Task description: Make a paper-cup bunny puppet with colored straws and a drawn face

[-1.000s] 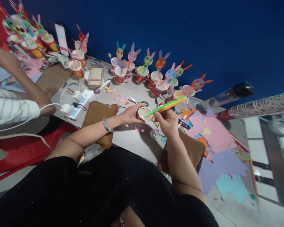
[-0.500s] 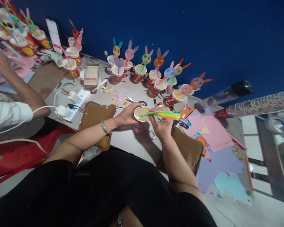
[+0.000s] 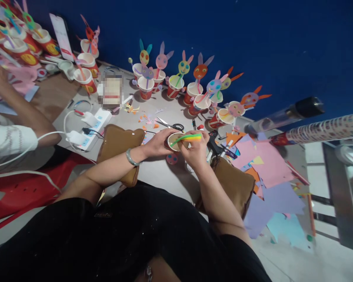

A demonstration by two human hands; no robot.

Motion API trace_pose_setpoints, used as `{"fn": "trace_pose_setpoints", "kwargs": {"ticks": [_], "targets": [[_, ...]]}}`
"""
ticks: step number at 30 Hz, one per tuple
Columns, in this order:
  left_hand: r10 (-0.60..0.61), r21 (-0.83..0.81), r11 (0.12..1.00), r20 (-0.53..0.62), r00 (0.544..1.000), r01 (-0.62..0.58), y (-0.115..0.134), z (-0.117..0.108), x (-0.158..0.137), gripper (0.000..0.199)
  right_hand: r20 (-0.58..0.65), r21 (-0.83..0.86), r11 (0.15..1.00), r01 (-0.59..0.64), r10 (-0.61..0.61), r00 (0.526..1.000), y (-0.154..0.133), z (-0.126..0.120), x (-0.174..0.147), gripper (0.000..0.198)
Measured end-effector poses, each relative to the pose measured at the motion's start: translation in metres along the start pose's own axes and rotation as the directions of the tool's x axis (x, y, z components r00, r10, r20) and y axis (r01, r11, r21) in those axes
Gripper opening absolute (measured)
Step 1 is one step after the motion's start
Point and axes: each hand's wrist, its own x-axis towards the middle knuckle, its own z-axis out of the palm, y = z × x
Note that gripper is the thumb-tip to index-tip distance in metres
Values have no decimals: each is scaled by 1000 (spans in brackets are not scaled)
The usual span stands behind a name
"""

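My left hand [image 3: 158,143] is wrapped round a paper cup [image 3: 173,138], its open mouth tilted up toward me. Green and yellow strips that look like drinking straws [image 3: 191,137] are pinched in my right hand [image 3: 195,150], and their green end reaches into the cup. The fingers of this hand are at the cup's right rim. Just below the cup lies a pink paper disc [image 3: 172,158] with coloured spots. Behind my hands rest black-handled scissors [image 3: 176,126]. Right of my right hand is a dark tool [image 3: 214,144], its kind unclear.
Cups with paper rabbit heads [image 3: 182,67] stand along the blue wall. A power strip [image 3: 96,129] and another person's arm [image 3: 23,103] are at left. Brown cushions [image 3: 122,145] flank my arms. Coloured paper [image 3: 272,164] and a long stack of cups [image 3: 320,127] lie right.
My right hand has shifted slightly left and closer to the cup, and the straws have moved left with it, reaching further across the cup. My left hand still holds the cup.
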Motion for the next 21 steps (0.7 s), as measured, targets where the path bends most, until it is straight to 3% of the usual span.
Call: {"fn": "trace_pose_setpoints", "kwargs": {"ticks": [11,21], "targets": [[-57,77,996,91,994,50,-3,1,-1,54,272,49,997,53,-65,960,12,16,-1,20],[-70,67,996,98,993,63,-7,4,0,58,353,122,992,25,-67,933,12,6,1,23]]}}
